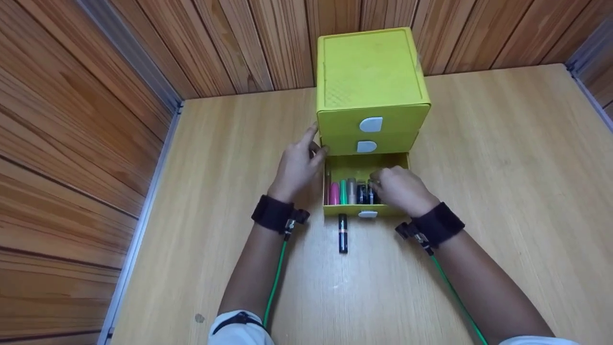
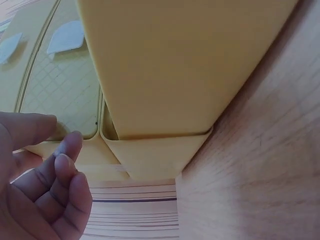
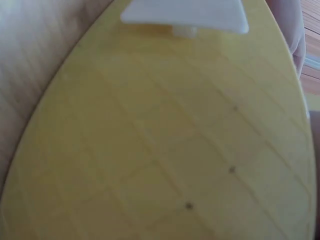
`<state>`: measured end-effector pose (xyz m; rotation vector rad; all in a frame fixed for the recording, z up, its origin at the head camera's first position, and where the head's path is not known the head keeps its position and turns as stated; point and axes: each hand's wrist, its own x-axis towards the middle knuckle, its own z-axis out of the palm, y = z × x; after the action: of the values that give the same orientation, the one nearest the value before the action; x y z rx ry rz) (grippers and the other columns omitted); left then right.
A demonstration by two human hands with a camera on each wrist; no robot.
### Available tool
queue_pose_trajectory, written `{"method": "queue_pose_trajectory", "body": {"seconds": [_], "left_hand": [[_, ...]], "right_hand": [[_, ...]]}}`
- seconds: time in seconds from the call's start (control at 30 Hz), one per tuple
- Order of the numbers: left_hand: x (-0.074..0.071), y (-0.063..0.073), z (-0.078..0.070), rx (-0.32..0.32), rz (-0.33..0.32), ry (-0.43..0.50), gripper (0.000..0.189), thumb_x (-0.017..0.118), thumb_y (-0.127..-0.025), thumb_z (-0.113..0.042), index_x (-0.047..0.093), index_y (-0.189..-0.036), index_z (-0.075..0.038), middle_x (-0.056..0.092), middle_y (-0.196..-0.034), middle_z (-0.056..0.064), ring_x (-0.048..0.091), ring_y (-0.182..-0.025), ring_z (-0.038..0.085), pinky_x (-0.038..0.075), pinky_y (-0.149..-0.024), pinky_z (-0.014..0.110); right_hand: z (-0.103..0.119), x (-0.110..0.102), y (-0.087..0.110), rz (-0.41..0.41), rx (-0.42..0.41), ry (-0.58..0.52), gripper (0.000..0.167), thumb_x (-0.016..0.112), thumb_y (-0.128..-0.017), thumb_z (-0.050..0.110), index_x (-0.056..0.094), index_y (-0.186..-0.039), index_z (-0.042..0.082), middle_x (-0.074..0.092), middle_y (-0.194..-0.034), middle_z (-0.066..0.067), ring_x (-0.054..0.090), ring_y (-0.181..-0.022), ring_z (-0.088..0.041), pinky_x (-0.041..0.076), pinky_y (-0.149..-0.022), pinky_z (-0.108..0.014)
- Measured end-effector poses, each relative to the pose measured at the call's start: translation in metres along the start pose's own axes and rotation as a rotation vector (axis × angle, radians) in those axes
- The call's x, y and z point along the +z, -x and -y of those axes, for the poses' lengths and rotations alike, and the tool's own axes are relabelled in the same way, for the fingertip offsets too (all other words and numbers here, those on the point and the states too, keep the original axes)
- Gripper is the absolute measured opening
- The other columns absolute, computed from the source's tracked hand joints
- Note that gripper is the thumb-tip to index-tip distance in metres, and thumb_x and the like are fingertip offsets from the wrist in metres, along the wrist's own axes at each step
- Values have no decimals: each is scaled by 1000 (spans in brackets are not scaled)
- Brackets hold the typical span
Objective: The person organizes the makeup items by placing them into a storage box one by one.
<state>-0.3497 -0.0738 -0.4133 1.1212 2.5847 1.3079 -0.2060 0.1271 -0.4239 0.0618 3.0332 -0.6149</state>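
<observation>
A yellow-green drawer cabinet (image 1: 373, 72) stands at the back of the table, its bottom drawer (image 1: 347, 211) pulled out. My left hand (image 1: 297, 165) is at the cabinet's left front edge, with the index finger along the side and the thumb by the front; in the left wrist view its other fingers (image 2: 62, 200) are loosely bent. Inside the drawer my right hand (image 1: 404, 189) pinches the upper end of a black lipstick-like tube (image 1: 370, 195). Beside it stand a pink tube (image 1: 334, 194), a green tube (image 1: 343, 192), a grey one (image 1: 352, 191) and another black one (image 1: 361, 194).
A black tube with a gold-toned band (image 1: 343, 235) lies on the wooden table (image 1: 230, 191) in front of the drawer. White tabs (image 1: 371, 124) mark the drawer fronts. Wood-panelled walls (image 1: 268, 43) rise behind and at the left. Green cables (image 1: 275, 282) run along both forearms.
</observation>
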Motion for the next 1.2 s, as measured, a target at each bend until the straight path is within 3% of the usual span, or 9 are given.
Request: {"method": "queue_pose_trajectory", "body": {"seconds": [0.17,0.3,0.43,0.53,0.63,0.73,0.97,1.1,1.2], "left_hand": [[3,-1,0,19,-20,16,63,65,-95,-19,36,-150,-8,63,-76,-1,57,-60,11,49,-54,23],[-6,4,8,8,-55,8,63,66,-94,-18,37,-149,-8,63,-75,-1,57,-62,12,50,-56,24],[-16,5,12,3,-86,-8,62,66,-94,-17,39,-148,-9,63,-75,0,58,-63,12,50,-56,24],[-22,4,14,-2,-106,-20,62,66,-93,-17,39,-148,-7,63,-74,0,57,-61,12,50,-55,25],[-26,3,15,-21,-112,-30,62,67,-93,-18,38,-148,-7,62,-73,-1,56,-60,13,50,-53,25],[-27,2,17,-47,-112,-30,63,67,-93,-18,37,-149,-8,61,-73,-2,56,-60,12,50,-54,25],[-29,2,22,-74,-87,7,66,65,-94,-19,33,-152,-13,64,-77,-2,59,-67,11,51,-59,24],[-29,2,22,-81,-73,-11,65,65,-95,-20,33,-152,-15,64,-78,-3,59,-64,11,51,-57,24],[-30,3,22,-81,-62,-29,66,64,-95,-22,32,-153,-18,63,-76,-3,57,-58,11,49,-53,24]], "right_hand": [[3,-1,9,-110,-25,9,16,57,-95,8,72,-96,2,55,-62,-2,48,-51,-18,40,-45,-32],[12,2,13,-308,-54,-61,20,58,-95,8,70,-109,-1,67,-77,-10,57,-57,-20,49,-51,-34],[22,7,22,-532,-201,-116,17,66,-92,9,71,-106,1,71,-94,-12,65,-73,-22,55,-65,-34],[32,16,28,-587,-361,-139,13,71,-88,7,71,-100,2,70,-88,-9,65,-70,-19,55,-63,-27],[42,29,33,-523,-483,-134,12,73,-86,9,70,-97,3,70,-81,-5,61,-59,-12,51,-54,-20],[51,42,34,-387,-526,-69,14,73,-88,14,71,-100,6,71,-79,-2,61,-57,-10,51,-52,-21],[68,59,24,-126,-449,89,28,67,-93,26,70,-115,9,66,-76,-2,61,-62,-17,51,-54,-34],[78,63,19,-9,-421,120,43,69,-90,35,63,-121,6,60,-70,1,56,-59,-16,49,-55,-37],[84,64,18,73,-425,98,47,73,-84,32,60,-122,6,56,-68,3,53,-57,-15,48,-54,-35]]}}
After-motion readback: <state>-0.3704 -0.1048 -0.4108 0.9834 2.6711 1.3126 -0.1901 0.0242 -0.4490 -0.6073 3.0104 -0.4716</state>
